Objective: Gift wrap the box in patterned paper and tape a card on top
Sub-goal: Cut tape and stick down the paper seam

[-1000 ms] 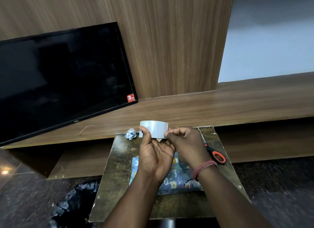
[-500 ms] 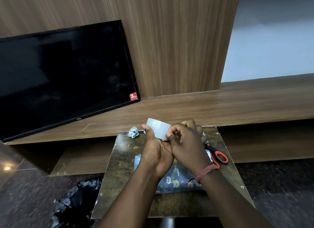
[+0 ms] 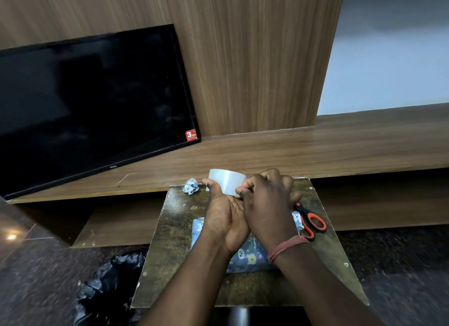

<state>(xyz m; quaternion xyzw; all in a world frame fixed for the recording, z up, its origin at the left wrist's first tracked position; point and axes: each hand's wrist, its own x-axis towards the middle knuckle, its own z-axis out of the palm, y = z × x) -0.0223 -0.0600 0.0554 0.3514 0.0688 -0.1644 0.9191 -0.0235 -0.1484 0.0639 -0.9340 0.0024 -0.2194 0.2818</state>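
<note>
Above the far edge of the small table (image 3: 170, 228), you hold a roll of clear tape (image 3: 226, 182) in both hands. Your left hand (image 3: 224, 219) cradles the roll from below, palm turned up toward you, with the thumb curled over the roll's left rim. Your right hand (image 3: 267, 209) comes in from the right with its fingers bent, and the fingertips (image 3: 239, 191) pinch at the roll's right edge; you cannot tell from this view whether a loose tape end is caught there. A pinkish-red band (image 3: 286, 246) circles your right wrist.

Beneath your hands, near the middle of the table, lies the box wrapped in patterned paper (image 3: 247, 255), bluish grey with small cartoon animals; your wrists hide much of it. Just beside it toward the table's right edge lie scissors (image 3: 312, 225) with orange-red and black handles, partly tucked behind your right hand. At the far left corner of the table sits a crumpled ball of paper (image 3: 191, 186).

On the floor by the table's near left corner lies a black plastic bag (image 3: 109, 284). Beyond the table runs a long wooden shelf (image 3: 315, 151), where a dark television (image 3: 92, 107) leans against the wood-panelled wall (image 3: 255, 58).
</note>
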